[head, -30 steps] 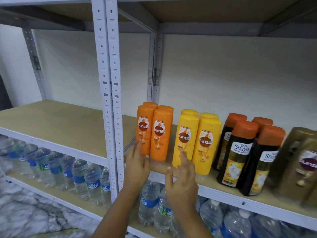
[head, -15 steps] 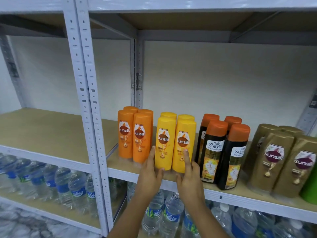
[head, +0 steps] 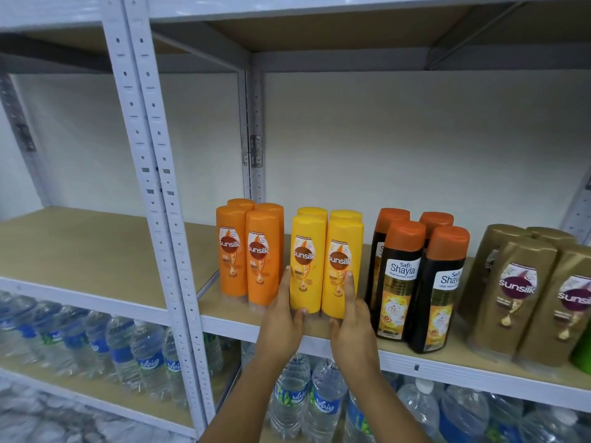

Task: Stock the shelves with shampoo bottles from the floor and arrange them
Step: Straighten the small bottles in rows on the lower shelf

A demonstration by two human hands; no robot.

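Note:
Several yellow Sunsilk shampoo bottles (head: 326,251) stand upright in a block on the wooden shelf (head: 105,260). My left hand (head: 283,318) rests with straight fingers against the left side of the front-left yellow bottle. My right hand (head: 350,327) lies with straight fingers on the front of the front-right yellow bottle. Left of them stand several orange Sunsilk bottles (head: 249,247). To the right are black Safi Shayla bottles (head: 415,282) with orange caps, then gold Sunsilk bottles (head: 524,295).
A grey perforated upright post (head: 150,174) divides the shelf bays. The left bay's shelf board is bare. Water bottles (head: 105,343) fill the shelf below. A green bottle (head: 583,356) shows at the right edge. Marble floor (head: 38,420) lies at the lower left.
Both hands moved from the orange bottles rightward to the yellow bottles and now touch them. The view shifted right, showing more gold bottles.

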